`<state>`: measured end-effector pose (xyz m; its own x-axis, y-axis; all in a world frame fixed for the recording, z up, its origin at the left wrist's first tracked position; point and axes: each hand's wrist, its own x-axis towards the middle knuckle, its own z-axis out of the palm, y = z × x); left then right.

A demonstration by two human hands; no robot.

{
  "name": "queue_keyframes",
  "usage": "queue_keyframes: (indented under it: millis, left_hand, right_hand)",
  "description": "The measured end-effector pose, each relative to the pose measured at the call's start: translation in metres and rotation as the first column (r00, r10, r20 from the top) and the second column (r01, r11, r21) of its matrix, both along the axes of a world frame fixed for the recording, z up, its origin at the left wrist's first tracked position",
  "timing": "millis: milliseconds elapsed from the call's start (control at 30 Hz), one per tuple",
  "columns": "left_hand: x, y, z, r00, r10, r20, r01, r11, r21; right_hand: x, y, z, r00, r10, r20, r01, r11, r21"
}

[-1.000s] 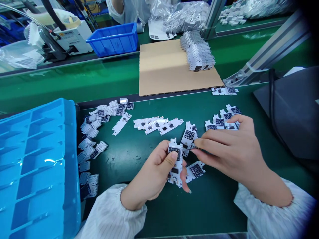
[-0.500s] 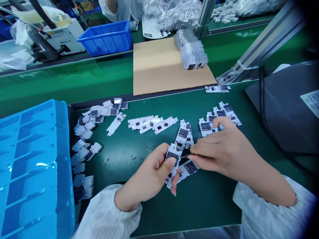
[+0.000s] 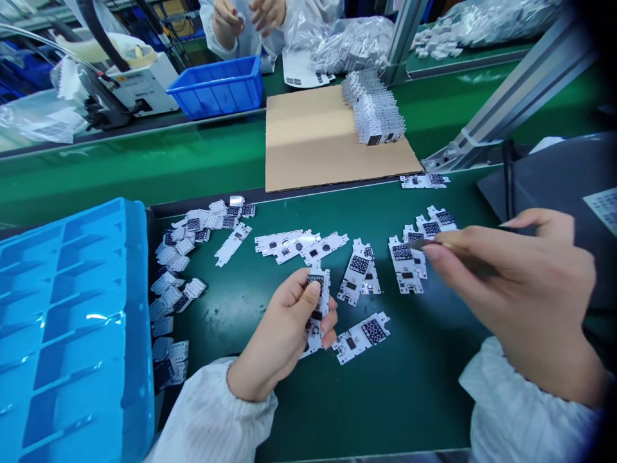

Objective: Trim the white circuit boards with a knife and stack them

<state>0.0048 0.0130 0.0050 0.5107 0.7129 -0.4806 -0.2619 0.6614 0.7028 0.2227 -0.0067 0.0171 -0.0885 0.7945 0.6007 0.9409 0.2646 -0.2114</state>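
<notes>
Bright, even light from above; soft shadows. Glare streaks the blue tray (image 3: 81, 316). The right hand (image 3: 520, 289) is slightly blurred. Wide-angle distortion bows the rail (image 3: 511, 106); the top right corner darkens.

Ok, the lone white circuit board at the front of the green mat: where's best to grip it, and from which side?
Probably pinch the long edges midway, coming from above on the near side. The white circuit board lies flat and diagonal on the green mat, apart from the other boards. Its long edges look easiest, and this hold avoids the black grid at its right end.
</notes>
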Motion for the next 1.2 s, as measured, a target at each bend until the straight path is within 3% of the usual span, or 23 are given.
queue_keyframes:
  millis: [100, 167, 333, 433, 533, 567, 633, 700, 800, 900, 967, 1033, 1100, 1200]
  left_hand:
    - [-0.001, 0.001, 0.002, 0.996, -0.037, 0.085, 0.042, 0.998, -0.054]
    - [-0.002, 0.0, 0.003, 0.989, -0.052, 0.138, 0.063, 0.995, -0.077]
    - [-0.002, -0.006, 0.001, 0.995, -0.031, 0.1, 0.026, 0.999, 0.047]
    - [0.0, -0.008, -0.005, 0.998, -0.067, 0.012, 0.064, 0.984, 0.166]
    - [0.003, -0.008, -0.008, 0.995, -0.076, -0.066, 0.089, 0.968, 0.235]
    - [0.003, -0.007, -0.008, 0.994, -0.08, -0.07, 0.094, 0.969, 0.229]
    - [0.004, -0.006, -0.007, 0.994, -0.106, -0.032, 0.11, 0.979, 0.174]
    - [0.004, -0.004, -0.004, 0.991, -0.13, 0.031, 0.126, 0.986, 0.113]
    - [0.004, -0.002, 0.0, 0.989, -0.138, 0.051, 0.131, 0.984, 0.119]
    - [0.002, 0.001, 0.003, 0.992, -0.128, -0.019, 0.129, 0.963, 0.237]
    - [-0.002, 0.003, 0.004, 0.985, -0.077, -0.151, 0.123, 0.939, 0.323]
    - [-0.01, 0.007, 0.005, 0.924, -0.005, -0.383, 0.179, 0.89, 0.419]
    - [-0.02, 0.011, 0.006, 0.786, 0.026, -0.618, 0.372, 0.779, 0.505]
    - [-0.031, 0.013, 0.006, 0.561, -0.029, -0.827, 0.739, 0.468, 0.485]
  right_hand:
    - [-0.009, 0.0, -0.005, 0.965, -0.081, -0.249, 0.063, 0.995, -0.079]
    - [-0.02, 0.001, -0.007, 0.903, -0.055, -0.426, -0.042, 0.976, -0.214]
    - [-0.044, 0.0, -0.007, 0.709, -0.123, -0.695, -0.304, 0.835, -0.458]
    - [-0.055, -0.003, -0.01, 0.581, -0.15, -0.8, -0.486, 0.724, -0.489]
    - [-0.062, -0.005, -0.015, 0.368, -0.213, -0.905, -0.705, 0.571, -0.421]
    - [-0.063, -0.005, -0.017, 0.32, -0.234, -0.918, -0.73, 0.557, -0.396]
    - [-0.063, -0.004, -0.019, 0.285, -0.245, -0.927, -0.714, 0.591, -0.375]
    - [-0.063, -0.002, -0.02, 0.299, -0.235, -0.925, -0.675, 0.632, -0.379]
    - [-0.064, 0.002, -0.021, 0.327, -0.227, -0.917, -0.668, 0.631, -0.395]
    - [-0.062, 0.009, -0.019, 0.464, -0.149, -0.873, -0.59, 0.683, -0.43]
    - [-0.053, 0.018, -0.018, 0.631, -0.155, -0.761, -0.401, 0.774, -0.49]
    - [-0.035, 0.03, -0.019, 0.744, -0.283, -0.606, -0.129, 0.828, -0.546]
    - [-0.013, 0.046, -0.021, 0.773, -0.387, -0.503, 0.037, 0.819, -0.573]
    - [0.016, 0.066, -0.027, 0.83, -0.441, -0.34, 0.165, 0.778, -0.606]
